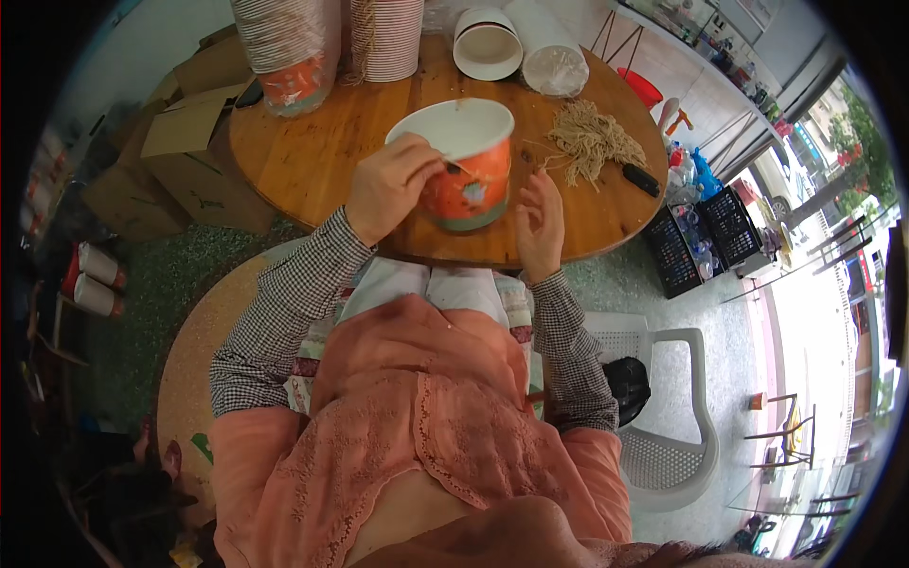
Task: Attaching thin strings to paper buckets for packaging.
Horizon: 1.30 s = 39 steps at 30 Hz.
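Left hand (386, 185) pinching a thin string piece at the rim of the orange paper bucket (461, 166)
Bucket is sitting upright near the round wooden table's (312, 142) front edge, between both hands; right hand (540, 222) is hovering just beside it, fingers loosely spread, holding nothing. String pile (592, 140) lying right of it, cup stacks (294, 47) standing behind
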Available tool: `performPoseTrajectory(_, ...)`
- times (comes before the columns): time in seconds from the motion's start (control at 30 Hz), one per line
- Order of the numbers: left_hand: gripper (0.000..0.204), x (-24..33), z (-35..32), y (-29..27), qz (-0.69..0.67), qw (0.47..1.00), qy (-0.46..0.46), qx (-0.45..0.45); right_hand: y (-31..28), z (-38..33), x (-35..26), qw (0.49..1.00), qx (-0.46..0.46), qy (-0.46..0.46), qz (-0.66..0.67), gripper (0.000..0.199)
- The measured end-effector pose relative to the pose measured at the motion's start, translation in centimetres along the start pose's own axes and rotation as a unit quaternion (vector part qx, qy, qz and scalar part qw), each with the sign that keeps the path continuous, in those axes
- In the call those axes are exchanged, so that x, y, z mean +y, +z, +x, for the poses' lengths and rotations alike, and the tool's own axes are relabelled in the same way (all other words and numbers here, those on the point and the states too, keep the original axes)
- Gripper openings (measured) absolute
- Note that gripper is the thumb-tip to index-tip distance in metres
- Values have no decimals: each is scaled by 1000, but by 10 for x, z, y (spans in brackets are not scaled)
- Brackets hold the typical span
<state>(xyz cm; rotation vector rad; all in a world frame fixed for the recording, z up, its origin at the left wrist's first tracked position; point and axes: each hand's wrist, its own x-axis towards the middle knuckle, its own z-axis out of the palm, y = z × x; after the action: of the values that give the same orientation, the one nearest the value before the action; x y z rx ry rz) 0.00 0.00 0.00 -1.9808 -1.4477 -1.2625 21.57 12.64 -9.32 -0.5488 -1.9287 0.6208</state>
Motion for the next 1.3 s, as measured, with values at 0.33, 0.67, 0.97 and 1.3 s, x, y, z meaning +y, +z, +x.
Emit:
performPoseTrajectory(0.33,12,-101,79,45,-123,962,-119,211,88,114,10,896,69,229,374,20)
performPoseTrajectory(0.67,35,-194,69,69,-75,981,-104,146,102,330,41,919,155,111,346,19)
performPoseTrajectory(0.97,21,-249,-7,99,-116,962,-232,-80,145,553,-10,983,83,-147,71,26)
performPoseTrajectory(1.3,26,-240,-6,107,-153,935,-239,-213,199,634,-83,942,-112,-258,-182,18)
